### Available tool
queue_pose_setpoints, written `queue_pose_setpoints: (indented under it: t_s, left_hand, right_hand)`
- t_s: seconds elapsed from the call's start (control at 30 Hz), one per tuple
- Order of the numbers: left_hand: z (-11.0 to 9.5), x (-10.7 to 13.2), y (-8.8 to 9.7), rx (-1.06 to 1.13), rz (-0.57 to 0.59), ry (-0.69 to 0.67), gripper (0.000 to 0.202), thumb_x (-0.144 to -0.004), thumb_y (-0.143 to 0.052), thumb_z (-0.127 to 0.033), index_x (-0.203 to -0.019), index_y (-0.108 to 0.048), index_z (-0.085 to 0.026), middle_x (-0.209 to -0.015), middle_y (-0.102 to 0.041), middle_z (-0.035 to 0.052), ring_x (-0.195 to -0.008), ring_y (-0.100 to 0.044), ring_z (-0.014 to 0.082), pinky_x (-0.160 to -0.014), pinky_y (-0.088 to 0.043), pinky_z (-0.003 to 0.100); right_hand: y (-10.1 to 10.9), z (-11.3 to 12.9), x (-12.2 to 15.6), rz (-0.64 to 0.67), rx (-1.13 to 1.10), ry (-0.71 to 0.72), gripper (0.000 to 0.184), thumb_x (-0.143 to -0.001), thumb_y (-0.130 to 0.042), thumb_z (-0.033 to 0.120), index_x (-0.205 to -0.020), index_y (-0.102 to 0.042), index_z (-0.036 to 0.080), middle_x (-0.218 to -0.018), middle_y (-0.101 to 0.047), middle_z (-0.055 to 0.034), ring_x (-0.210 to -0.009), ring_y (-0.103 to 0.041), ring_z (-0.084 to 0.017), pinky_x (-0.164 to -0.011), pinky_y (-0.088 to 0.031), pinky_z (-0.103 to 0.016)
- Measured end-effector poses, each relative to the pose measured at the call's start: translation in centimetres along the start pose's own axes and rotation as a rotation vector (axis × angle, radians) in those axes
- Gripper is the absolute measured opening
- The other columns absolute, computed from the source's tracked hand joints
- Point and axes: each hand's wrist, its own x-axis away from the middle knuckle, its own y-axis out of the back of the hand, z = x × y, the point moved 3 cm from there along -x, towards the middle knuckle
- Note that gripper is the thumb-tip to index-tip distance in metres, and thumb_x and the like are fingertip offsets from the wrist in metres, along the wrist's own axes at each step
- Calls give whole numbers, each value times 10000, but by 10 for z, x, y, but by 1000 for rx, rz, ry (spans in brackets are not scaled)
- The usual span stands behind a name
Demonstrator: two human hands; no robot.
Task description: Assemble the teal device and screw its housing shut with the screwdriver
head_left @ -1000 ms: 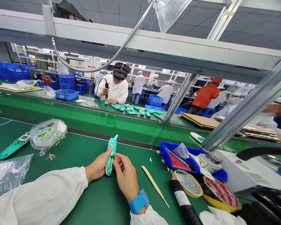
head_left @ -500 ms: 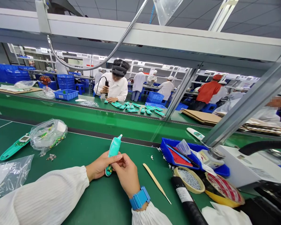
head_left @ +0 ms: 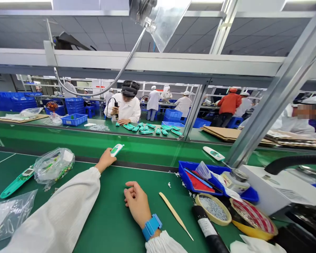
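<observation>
In the head view, my left hand (head_left: 105,160) reaches out over the far edge of my bench and is closed on a white-and-teal ear thermometer (head_left: 117,150), its tip pointing away to the right. The thermometer is above the green conveyor strip (head_left: 150,151); whether it touches the strip I cannot tell. My right hand (head_left: 137,203), with a blue band at the wrist, is low over the green bench top, loosely curled with nothing in it. A pale wooden stick tool (head_left: 175,215) lies to its right.
A blue tray (head_left: 183,172) with tools, a round dish of small screws (head_left: 213,209) and a black-handled tool (head_left: 209,228) are at right. Another thermometer (head_left: 213,153) lies on the strip. At left are a bag of parts (head_left: 54,167) and an opened teal housing (head_left: 17,184). A co-worker (head_left: 127,105) works opposite.
Both hands were together on the thermometer, its teal side showing. The left hand has carried it forward and left over the strip, white side now up. The right hand has let go.
</observation>
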Motion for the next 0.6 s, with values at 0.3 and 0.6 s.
queue_pose_setpoints:
  t_s: [0.3,0.6]
  left_hand:
    - [-19,-31,-43,-419,-207,-282,547,-786,-522,-220,-1286,-324,-121,-1343,-317,180,-1268,-214,326,-1017,-164,506]
    - [-12,17,-64,-653,8,-545,481,-805,-462,-392,-1206,-456,-127,-1339,-378,136,-1226,-347,254,-1012,-249,355]
  right_hand:
    - [0,-9,2,23,99,70,143,-738,-490,278,-843,-534,191,-566,-444,40,-459,-484,-103,-364,-434,-203]
    - [4,-1,-3,-236,351,219,201,-760,-440,155,-942,-521,175,-871,-560,-77,-739,-550,-182,-702,-493,-366]
